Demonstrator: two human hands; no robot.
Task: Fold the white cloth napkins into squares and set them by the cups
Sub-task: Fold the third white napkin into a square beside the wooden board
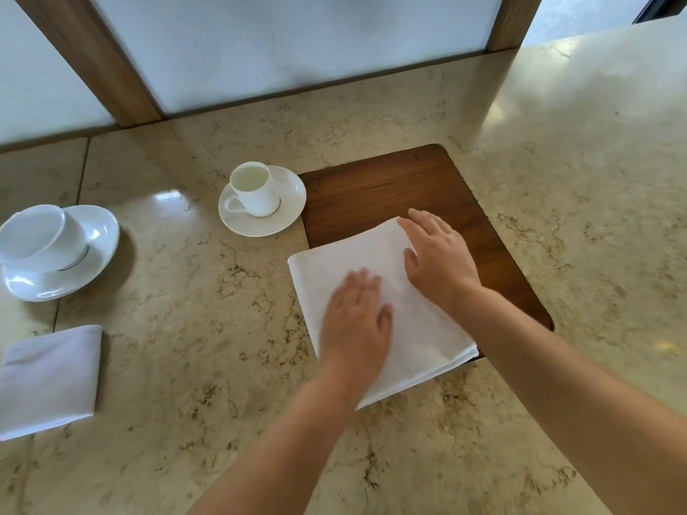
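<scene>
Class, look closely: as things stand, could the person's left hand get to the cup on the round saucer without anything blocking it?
Probably yes. The left hand lies flat on the napkin, holding nothing, and only bare countertop separates it from the cup.

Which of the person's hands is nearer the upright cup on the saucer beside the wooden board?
The right hand. It lies flat on the napkin's far corner, closest to the cup. The left hand presses the napkin's middle, nearer the person.
</scene>
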